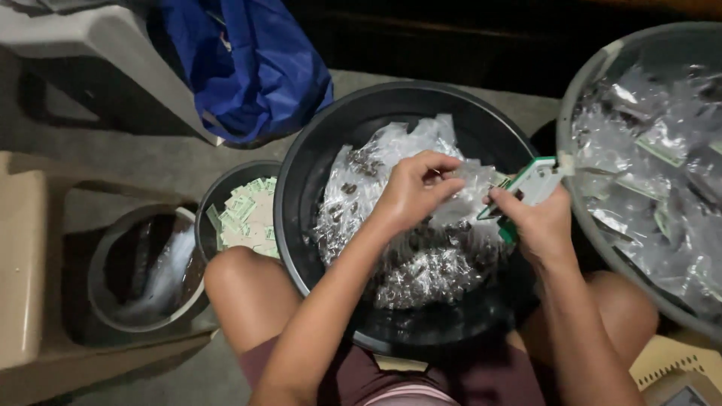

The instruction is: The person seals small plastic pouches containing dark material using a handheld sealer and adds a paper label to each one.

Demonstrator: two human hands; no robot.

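Hands meet over the big black tub (301, 203) between the person's knees. Left hand (414, 188) has its fingers curled, pinching the top edge of a small clear plastic packet (470, 188) held above the pile. Right hand (538, 225) is closed around a green and white stapler (530, 184), its nose pointing up and right, thumb pressing near the packet's right edge. The 2 hands sit just beside each other, almost touching at the packet. Both forearms come up from the bottom edge, left one slanting in from lower left, right one from lower right, wrists bent inward over the tub. Tub holds a heap of clear packets (406, 256) with small dark pieces inside; exact contents too small to tell. Right of it a grey basin (583, 218) is filled with more clear packets, some showing pale green paper strips at the top. Left of the tub, a smaller dark bucket (218, 195) holds a stack of small white and green paper labels (248, 214). Further left, 1 more round container (101, 289) sits with clear plastic lining inside. Blue plastic bag (248, 68) lies at the top, near a grey chair (90, 37).
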